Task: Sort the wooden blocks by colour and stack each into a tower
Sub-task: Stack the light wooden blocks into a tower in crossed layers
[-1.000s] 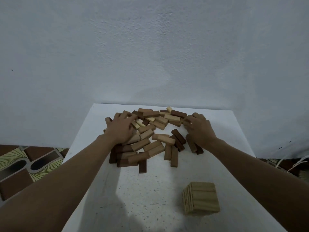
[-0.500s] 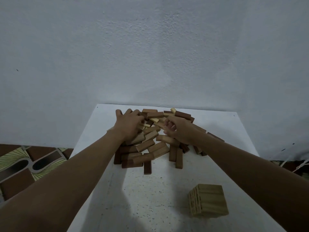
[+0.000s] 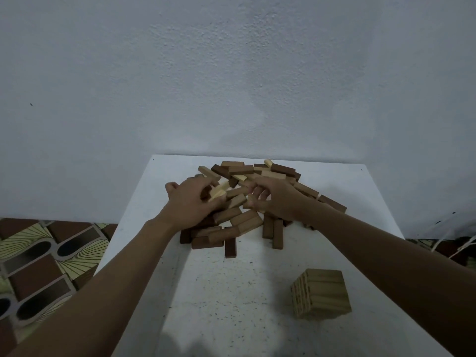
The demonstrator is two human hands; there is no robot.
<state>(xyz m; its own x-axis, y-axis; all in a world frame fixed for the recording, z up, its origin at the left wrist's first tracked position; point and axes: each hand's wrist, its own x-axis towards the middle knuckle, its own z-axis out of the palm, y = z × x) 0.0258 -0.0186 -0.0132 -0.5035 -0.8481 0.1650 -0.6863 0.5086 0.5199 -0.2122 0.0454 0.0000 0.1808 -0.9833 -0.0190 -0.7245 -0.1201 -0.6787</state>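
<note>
Side marks on the pale tower [image 3: 322, 296] are unreadable.

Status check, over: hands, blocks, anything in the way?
Left hand pinching a pale block at the mixed pile. Right hand curled into the pile, grip unclear. One pale tower stands near right. No brown tower yet.

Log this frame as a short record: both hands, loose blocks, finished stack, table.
left hand: on the pile, fingers at a pale block; hold unclear
right hand: fingers curled into the pile; hold unclear
pile: pale, tan and dark blocks mixed, unsorted
tower: one pale stack, near right of table
table: white, speckled
</note>
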